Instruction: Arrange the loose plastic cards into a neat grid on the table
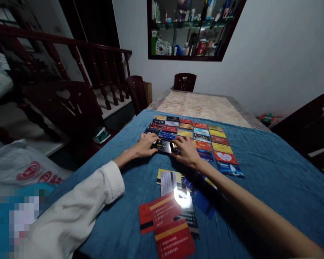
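Observation:
A black card with gold lettering reading VIP (163, 146) lies at the near edge of a block of overlapping cards. My left hand (148, 145) has its thumb and fingers closed at the card's left edge. At its right edge my right hand (185, 150) grips with bent fingers and thumb, covering part of the neighbouring cards. Columns of colourful cards spread behind and to the right, among them a red card with a white heart (224, 157) and a blue card (230, 169). Closer to me, a loose pile holds red cards (175, 239), a grey card (169, 182) and blue cards (204, 205).
A blue cloth (272, 180) covers the near part of the table, with a patterned tabletop (199, 106) beyond. Dark wooden chairs (185, 82) stand around it. To the left are a white plastic bag (24, 163) and a wooden railing (97, 48).

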Demonstrator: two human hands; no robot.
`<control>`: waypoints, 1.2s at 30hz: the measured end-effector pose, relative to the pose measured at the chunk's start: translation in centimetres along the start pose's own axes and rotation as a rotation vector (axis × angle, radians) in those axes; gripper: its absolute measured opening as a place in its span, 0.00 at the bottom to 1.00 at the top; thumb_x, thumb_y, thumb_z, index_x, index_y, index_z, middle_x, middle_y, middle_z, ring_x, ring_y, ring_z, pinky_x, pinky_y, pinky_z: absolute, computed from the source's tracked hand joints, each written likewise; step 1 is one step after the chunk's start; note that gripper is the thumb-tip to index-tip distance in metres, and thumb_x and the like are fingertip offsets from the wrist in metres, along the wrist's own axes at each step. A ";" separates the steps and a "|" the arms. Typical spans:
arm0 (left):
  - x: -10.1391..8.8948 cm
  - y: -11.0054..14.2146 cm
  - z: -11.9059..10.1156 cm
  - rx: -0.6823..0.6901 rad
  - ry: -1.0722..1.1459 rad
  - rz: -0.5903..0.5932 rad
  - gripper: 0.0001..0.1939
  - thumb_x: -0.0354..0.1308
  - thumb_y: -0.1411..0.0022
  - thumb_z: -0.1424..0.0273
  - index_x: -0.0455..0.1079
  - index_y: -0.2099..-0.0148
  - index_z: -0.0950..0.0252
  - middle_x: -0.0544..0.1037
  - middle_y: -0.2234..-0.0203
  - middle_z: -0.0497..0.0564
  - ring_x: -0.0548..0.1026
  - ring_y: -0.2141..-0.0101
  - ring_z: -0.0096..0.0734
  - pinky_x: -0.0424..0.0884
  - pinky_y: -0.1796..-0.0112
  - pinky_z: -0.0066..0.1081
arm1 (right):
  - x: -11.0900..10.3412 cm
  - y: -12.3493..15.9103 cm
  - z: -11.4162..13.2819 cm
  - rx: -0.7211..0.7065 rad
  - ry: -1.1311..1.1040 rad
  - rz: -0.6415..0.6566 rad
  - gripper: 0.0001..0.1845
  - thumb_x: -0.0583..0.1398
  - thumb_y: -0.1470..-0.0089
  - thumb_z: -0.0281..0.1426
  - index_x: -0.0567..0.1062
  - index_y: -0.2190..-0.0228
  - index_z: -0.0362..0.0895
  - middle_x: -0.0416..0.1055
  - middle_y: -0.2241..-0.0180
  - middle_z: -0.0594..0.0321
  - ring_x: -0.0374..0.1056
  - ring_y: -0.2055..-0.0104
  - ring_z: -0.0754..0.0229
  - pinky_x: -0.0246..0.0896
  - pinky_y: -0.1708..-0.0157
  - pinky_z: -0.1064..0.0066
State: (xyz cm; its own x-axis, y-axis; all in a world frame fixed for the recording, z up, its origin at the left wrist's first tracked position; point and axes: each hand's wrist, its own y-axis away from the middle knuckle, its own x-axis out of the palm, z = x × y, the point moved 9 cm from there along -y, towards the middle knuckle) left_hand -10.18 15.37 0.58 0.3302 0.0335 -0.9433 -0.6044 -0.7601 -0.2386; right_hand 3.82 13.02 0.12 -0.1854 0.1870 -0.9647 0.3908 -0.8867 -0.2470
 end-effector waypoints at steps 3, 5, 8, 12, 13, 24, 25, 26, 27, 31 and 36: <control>0.3 -0.9 1.0 -0.026 0.010 0.026 0.21 0.62 0.45 0.71 0.70 0.48 0.67 0.73 0.52 0.57 0.68 0.49 0.48 0.60 0.49 0.47 | 0.1 -0.9 -0.1 0.027 0.009 0.031 0.25 0.64 0.47 0.40 0.73 0.48 0.46 0.71 0.48 0.52 0.59 0.46 0.43 0.58 0.55 0.55; 0.5 -1.4 1.5 -0.037 0.013 0.038 0.21 0.62 0.46 0.70 0.70 0.48 0.66 0.73 0.52 0.57 0.68 0.49 0.48 0.60 0.50 0.46 | 0.2 -1.3 -0.2 0.047 0.016 0.053 0.24 0.64 0.47 0.40 0.74 0.49 0.47 0.71 0.49 0.52 0.59 0.46 0.43 0.58 0.55 0.55; 0.9 -1.8 2.1 -0.047 0.012 0.047 0.19 0.61 0.46 0.69 0.71 0.50 0.65 0.74 0.52 0.56 0.68 0.50 0.47 0.60 0.51 0.45 | 0.4 -1.7 -0.3 0.066 0.022 0.077 0.22 0.63 0.46 0.40 0.75 0.50 0.47 0.72 0.49 0.52 0.59 0.46 0.43 0.58 0.56 0.56; 1.5 -2.2 2.4 -0.044 0.007 0.067 0.18 0.60 0.45 0.68 0.72 0.51 0.64 0.75 0.53 0.56 0.68 0.50 0.47 0.60 0.52 0.45 | 0.8 -1.9 -0.5 0.078 0.013 0.094 0.20 0.62 0.46 0.39 0.76 0.52 0.47 0.73 0.50 0.53 0.59 0.46 0.43 0.57 0.57 0.57; 1.6 -2.2 2.4 -0.044 0.004 0.073 0.18 0.60 0.44 0.68 0.72 0.51 0.64 0.75 0.53 0.56 0.68 0.50 0.47 0.60 0.52 0.45 | 0.8 -1.9 -0.5 0.081 0.011 0.095 0.19 0.62 0.45 0.39 0.77 0.53 0.47 0.73 0.50 0.53 0.59 0.46 0.43 0.57 0.57 0.57; 2.3 -2.4 2.3 -0.033 -0.034 0.092 0.14 0.60 0.42 0.68 0.75 0.53 0.64 0.74 0.51 0.56 0.67 0.50 0.46 0.57 0.50 0.45 | 1.3 -1.9 -0.8 0.090 -0.004 0.114 0.17 0.60 0.43 0.40 0.79 0.55 0.49 0.74 0.52 0.54 0.59 0.47 0.44 0.55 0.56 0.57; 2.3 -2.4 2.3 -0.031 -0.033 0.089 0.13 0.60 0.41 0.68 0.75 0.53 0.64 0.75 0.51 0.56 0.67 0.50 0.46 0.57 0.50 0.46 | 1.3 -1.9 -0.8 0.089 0.000 0.114 0.17 0.60 0.43 0.40 0.79 0.55 0.49 0.74 0.52 0.54 0.59 0.47 0.44 0.55 0.56 0.57; 2.3 -2.4 2.4 -0.030 -0.032 0.085 0.13 0.60 0.41 0.69 0.76 0.53 0.63 0.75 0.51 0.55 0.67 0.50 0.46 0.56 0.50 0.46 | 1.3 -1.9 -0.8 0.088 0.003 0.114 0.17 0.60 0.43 0.41 0.79 0.55 0.49 0.74 0.52 0.54 0.59 0.47 0.44 0.55 0.56 0.57; 2.4 -2.4 2.3 -0.027 -0.032 0.082 0.13 0.60 0.41 0.69 0.76 0.54 0.63 0.75 0.52 0.56 0.67 0.50 0.46 0.56 0.50 0.46 | 1.3 -1.9 -0.8 0.086 0.006 0.113 0.17 0.60 0.43 0.41 0.79 0.54 0.49 0.74 0.52 0.53 0.59 0.47 0.43 0.55 0.56 0.57; 2.4 -2.4 2.0 0.000 -0.048 0.072 0.12 0.58 0.40 0.70 0.77 0.54 0.63 0.76 0.53 0.55 0.67 0.51 0.45 0.55 0.49 0.47 | 1.2 -1.9 -0.7 0.083 0.013 0.108 0.18 0.59 0.43 0.40 0.79 0.54 0.48 0.74 0.51 0.52 0.59 0.46 0.42 0.55 0.57 0.56; 2.3 -2.3 1.4 0.046 -0.079 0.072 0.12 0.57 0.40 0.71 0.76 0.54 0.62 0.76 0.53 0.55 0.66 0.51 0.45 0.56 0.50 0.47 | 1.1 -1.8 -0.6 0.079 0.013 0.109 0.17 0.59 0.42 0.40 0.80 0.55 0.48 0.74 0.52 0.53 0.59 0.46 0.41 0.54 0.56 0.55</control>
State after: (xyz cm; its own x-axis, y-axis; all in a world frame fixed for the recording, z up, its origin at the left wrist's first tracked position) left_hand -9.07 18.10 -1.35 0.2280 0.0322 -0.9731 -0.6573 -0.7322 -0.1782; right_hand 3.42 15.10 -0.57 -0.1334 0.0926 -0.9867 0.3356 -0.9326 -0.1329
